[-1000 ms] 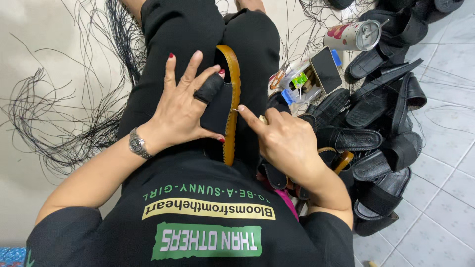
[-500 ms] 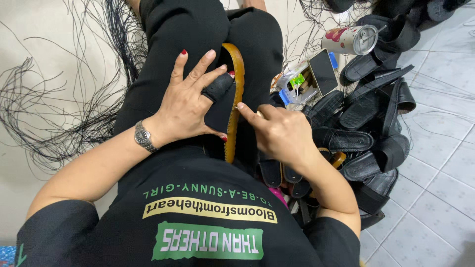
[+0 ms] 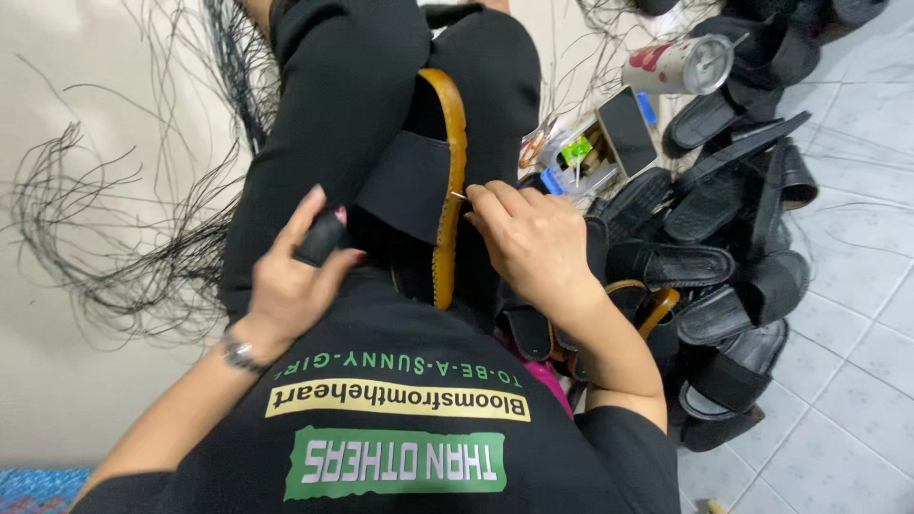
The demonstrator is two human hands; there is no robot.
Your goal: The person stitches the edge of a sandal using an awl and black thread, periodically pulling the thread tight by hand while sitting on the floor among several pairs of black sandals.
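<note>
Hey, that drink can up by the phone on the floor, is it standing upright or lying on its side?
On its side. The drink can lies across the floor, its round end facing right toward the black sandals, just above the phone.

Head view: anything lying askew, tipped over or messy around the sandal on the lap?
Yes. The metal can lies tipped on its side on the floor beside the phone. Loose black threads sprawl tangled over the floor at the left. The black sandals are heaped unevenly at the right. No spill shows.

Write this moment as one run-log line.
left hand: steadies sandal on lap | right hand: pinches needle at sole edge
</note>
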